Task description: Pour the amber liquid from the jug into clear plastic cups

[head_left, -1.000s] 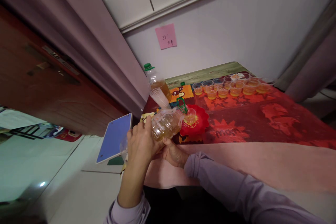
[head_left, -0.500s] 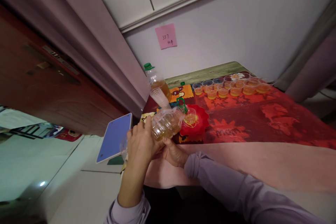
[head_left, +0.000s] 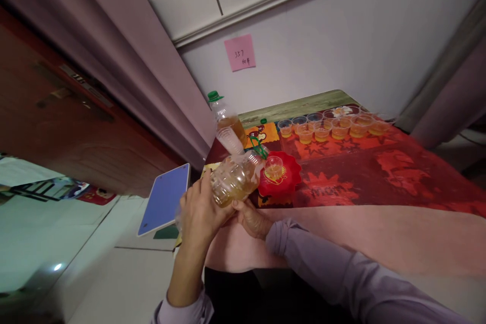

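Note:
Both hands hold a large clear bottle (head_left: 235,178) of yellowish liquid, tilted with its neck toward the right. My left hand (head_left: 201,207) wraps round its lower part; my right hand (head_left: 252,218) supports it from below. A green strap handle (head_left: 258,148) hangs at the neck. Just right of the mouth, a clear plastic cup (head_left: 274,168) with some liquid stands in a red scalloped dish (head_left: 290,179). Behind the held bottle are a stack of clear cups (head_left: 229,140) and a second bottle (head_left: 232,124) with a green cap, upright and partly filled with amber liquid.
Several clear cups (head_left: 340,127) with yellow liquid stand in rows at the back right of the table (head_left: 379,167). A small green cap (head_left: 264,121) lies near the back edge. A blue board (head_left: 165,197) is left of the table, and a pink note (head_left: 240,53) is on the wall.
The held bottle has tipped back slightly and shifted left, its neck drawing away from the cup in the red dish. Both hands still hold it.

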The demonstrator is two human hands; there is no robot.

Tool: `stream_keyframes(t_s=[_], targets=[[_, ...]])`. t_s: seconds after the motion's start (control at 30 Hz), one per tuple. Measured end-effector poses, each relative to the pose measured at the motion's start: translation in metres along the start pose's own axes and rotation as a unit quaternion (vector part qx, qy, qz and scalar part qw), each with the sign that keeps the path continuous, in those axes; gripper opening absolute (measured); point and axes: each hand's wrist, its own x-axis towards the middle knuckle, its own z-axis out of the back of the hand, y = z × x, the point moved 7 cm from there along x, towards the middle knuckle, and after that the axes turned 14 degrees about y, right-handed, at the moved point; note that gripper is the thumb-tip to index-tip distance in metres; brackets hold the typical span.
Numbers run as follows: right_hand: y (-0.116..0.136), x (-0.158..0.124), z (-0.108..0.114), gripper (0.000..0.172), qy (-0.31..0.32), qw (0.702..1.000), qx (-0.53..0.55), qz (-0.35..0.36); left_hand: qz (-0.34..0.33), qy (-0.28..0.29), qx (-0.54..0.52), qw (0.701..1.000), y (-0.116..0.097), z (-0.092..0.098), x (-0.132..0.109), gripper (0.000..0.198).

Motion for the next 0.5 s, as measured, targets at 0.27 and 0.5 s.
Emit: stream_keyframes(t_s=[0.27, 0.5], targets=[[0.018, 0.003, -0.001, 0.075, -0.001, 0.994, -0.098, 0.041, -0.009, -0.154, -0.220, 0.963, 0.052, -0.030, -0.016, 0.122], [0.010, 0.005, 0.008, 0.079, -0.008, 0.980, -0.197, -0.021, 0.164, -0.266, -0.426, 0.849, 0.094, -0.084, -0.045, 0.085]])
